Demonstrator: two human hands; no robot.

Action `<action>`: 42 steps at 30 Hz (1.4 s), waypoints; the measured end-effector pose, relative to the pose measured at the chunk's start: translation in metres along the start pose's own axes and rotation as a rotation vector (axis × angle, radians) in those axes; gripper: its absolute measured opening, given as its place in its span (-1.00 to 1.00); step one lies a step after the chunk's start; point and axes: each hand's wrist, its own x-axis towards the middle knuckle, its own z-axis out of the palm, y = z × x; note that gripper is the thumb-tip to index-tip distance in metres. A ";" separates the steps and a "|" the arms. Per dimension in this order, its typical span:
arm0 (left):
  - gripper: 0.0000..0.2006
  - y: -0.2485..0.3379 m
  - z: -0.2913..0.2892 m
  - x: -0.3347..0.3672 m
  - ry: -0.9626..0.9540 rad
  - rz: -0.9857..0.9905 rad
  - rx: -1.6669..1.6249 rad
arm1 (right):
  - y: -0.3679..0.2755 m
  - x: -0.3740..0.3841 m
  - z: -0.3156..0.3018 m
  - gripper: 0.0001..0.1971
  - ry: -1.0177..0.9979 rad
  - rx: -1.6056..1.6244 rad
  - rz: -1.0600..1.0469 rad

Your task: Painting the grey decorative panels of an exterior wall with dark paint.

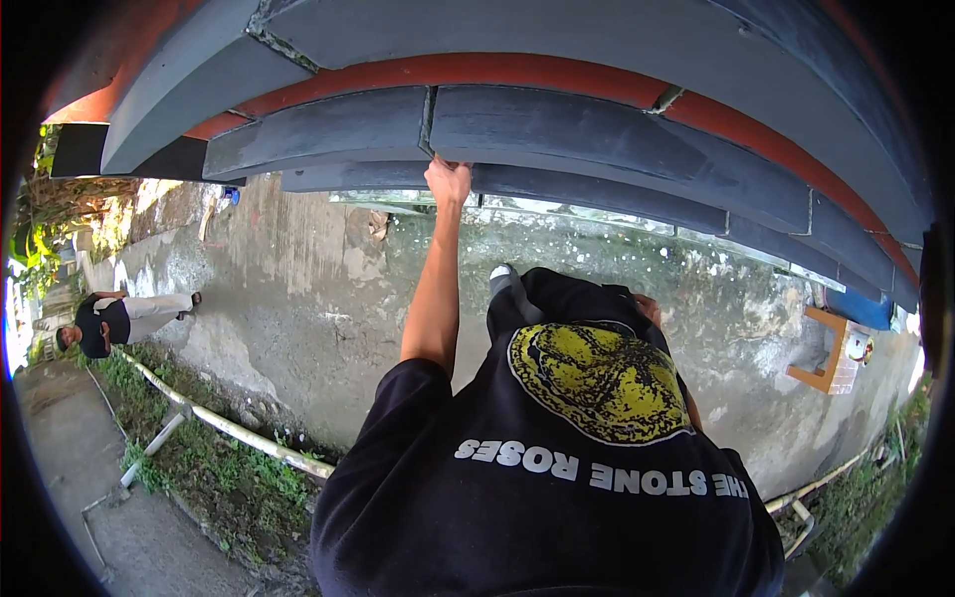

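My left hand [448,181] reaches forward with a bare forearm. Its fingers are curled closed at the lower edge of a long grey slab [617,124], just under a dark vertical joint [428,121]. Whatever the fingers may hold is too small or hidden to make out. My right hand [648,308] hangs low beside my body, mostly covered by my dark printed shirt [557,507], so its fingers hardly show. One foot [505,282] in a grey covering with a pale toe is visible on the ground below the slabs.
Rows of grey slabs with a red band [477,70] between them curve across the top. A stained concrete floor [298,308] lies below. At left, a person [104,323] stands near a pale pipe [234,423] and plants. An orange-brown stool [828,353] stands at right.
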 end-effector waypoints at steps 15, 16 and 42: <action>-0.73 0.000 0.000 0.016 0.069 -0.122 -0.053 | 0.004 0.034 -0.001 -0.62 -0.052 -0.212 -0.018; -0.74 0.004 0.003 0.018 0.120 -0.132 0.036 | 0.012 0.035 -0.008 -0.62 -0.049 -0.215 -0.017; -0.83 0.035 0.034 -0.061 0.050 0.223 0.061 | 0.005 -0.017 0.034 -0.42 0.070 0.241 -0.089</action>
